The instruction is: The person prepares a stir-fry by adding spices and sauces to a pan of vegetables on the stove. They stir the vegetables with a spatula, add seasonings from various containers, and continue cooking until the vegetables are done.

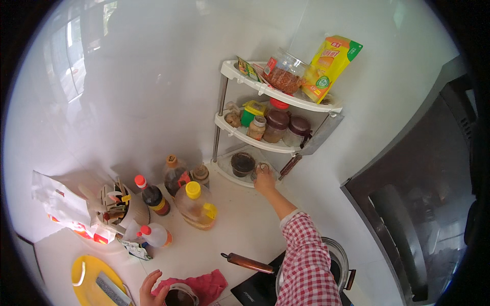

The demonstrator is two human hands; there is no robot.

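My right hand [264,181] reaches to the bottom tier of a white corner shelf [229,170], its fingers around the top of a small glass jar [263,166], which the hand mostly hides. Beside that jar stands a dark, open container [242,164]. At the bottom edge of the view, my left hand [151,290] has its fingers apart. It is right next to an open container [180,296] with dark contents, and whether it touches the rim is unclear. A red cloth [210,285] lies behind and beside this container.
A pan with a wooden handle [249,263] sits on a black cooktop [245,292] under my right forearm. An oil jug [193,208], a soy sauce bottle [156,199], a utensil holder [134,210] and a yellow cutting board [86,279] with a cleaver [111,288] stand or lie leftward. A dark range hood [413,191] juts out right.
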